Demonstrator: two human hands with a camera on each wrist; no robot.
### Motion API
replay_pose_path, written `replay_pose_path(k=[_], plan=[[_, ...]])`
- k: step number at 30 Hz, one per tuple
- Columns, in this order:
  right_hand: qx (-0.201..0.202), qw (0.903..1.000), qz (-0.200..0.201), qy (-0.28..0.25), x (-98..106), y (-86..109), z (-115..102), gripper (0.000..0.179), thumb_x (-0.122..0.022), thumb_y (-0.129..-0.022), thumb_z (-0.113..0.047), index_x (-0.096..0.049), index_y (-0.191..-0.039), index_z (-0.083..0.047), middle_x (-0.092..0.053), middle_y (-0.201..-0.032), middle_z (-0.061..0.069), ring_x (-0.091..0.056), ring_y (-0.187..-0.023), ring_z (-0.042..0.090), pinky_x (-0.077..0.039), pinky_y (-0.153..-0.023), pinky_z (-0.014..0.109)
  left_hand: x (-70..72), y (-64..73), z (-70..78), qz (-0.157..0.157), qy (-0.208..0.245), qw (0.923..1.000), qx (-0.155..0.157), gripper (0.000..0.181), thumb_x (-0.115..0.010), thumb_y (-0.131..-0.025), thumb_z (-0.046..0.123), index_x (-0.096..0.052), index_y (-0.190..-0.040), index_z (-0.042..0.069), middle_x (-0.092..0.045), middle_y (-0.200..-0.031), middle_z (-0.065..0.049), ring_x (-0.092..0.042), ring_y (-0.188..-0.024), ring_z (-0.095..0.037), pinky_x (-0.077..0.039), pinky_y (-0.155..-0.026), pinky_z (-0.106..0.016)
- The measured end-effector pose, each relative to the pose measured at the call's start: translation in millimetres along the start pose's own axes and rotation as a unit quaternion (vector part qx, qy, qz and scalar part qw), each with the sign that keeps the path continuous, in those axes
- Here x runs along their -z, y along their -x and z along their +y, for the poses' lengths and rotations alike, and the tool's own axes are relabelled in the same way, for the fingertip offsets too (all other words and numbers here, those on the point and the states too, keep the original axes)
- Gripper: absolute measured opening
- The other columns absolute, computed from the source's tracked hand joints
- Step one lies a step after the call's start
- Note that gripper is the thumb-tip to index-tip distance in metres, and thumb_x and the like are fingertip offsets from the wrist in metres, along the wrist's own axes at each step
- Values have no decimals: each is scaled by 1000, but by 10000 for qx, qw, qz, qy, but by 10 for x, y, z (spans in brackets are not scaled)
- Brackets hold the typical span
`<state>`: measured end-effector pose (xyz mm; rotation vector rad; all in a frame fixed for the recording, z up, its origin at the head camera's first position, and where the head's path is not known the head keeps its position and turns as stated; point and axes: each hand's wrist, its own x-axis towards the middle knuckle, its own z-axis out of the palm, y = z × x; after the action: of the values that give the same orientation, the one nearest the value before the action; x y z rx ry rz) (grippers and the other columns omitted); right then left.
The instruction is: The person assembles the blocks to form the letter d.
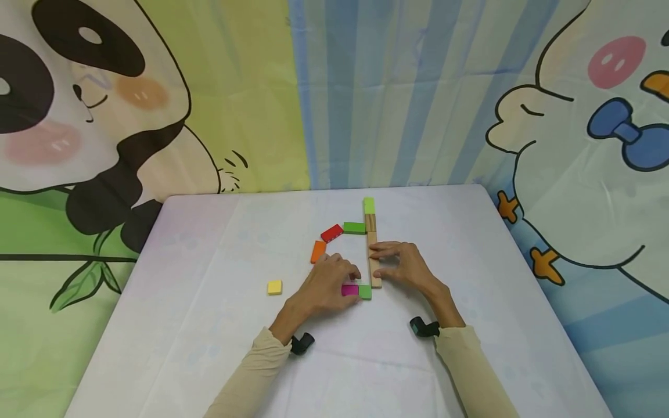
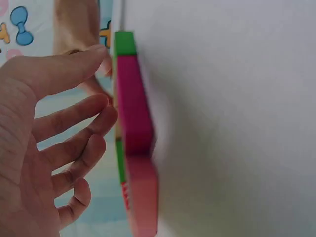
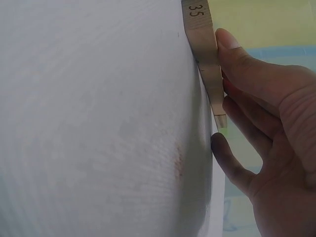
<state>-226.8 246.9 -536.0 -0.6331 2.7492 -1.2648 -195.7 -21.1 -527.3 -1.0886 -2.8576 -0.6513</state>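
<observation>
My left hand (image 1: pixel 328 283) hovers over a magenta block (image 1: pixel 350 289), its fingers loosely bent; in the left wrist view the thumb and fingers lie beside the blocks, with nothing gripped. A green block (image 1: pixel 364 292) adjoins the magenta one's right end. Behind it comes a pink block (image 2: pixel 143 197), covered by the hand in the head view. My right hand (image 1: pixel 406 266) has its fingertips at the long plain wooden block (image 1: pixel 373 261). Whether they press it is unclear. The right wrist view shows "35" on a wooden block (image 3: pixel 198 19) by the thumb.
Beyond the hands, a bright green block (image 1: pixel 369 205) tops the wooden column. A green block (image 1: pixel 354 228), a red block (image 1: pixel 331 233) and an orange block (image 1: pixel 318 252) curve leftward from it. One yellow block (image 1: pixel 274 287) lies apart on the white table (image 1: pixel 209 348).
</observation>
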Motion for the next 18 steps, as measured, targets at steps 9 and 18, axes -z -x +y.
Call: replay_pose_path(k=[9,18], plan=[[-31,10000,14,-45,-4,-9,13,46,-100,-77,-15,-85,-120,-9,-77,-141,3,-64,-144,31,-44,-124,56,513,457,-434,776,158,9903,1143,37,-95,-86,30,-81,-118,16,-80,-101,1,-62,-94,-19,-46,-91,-40],[-56,9998,-11,-173,-8,2,21,45,-99,-77,-14,-85,-120,-9,-77,-141,4,-63,-145,31,-44,-124,55,837,1039,-885,435,201,9824,1807,46,-105,-69,16,-83,-110,13,-80,-99,0,-65,-96,-25,-42,-90,-44]])
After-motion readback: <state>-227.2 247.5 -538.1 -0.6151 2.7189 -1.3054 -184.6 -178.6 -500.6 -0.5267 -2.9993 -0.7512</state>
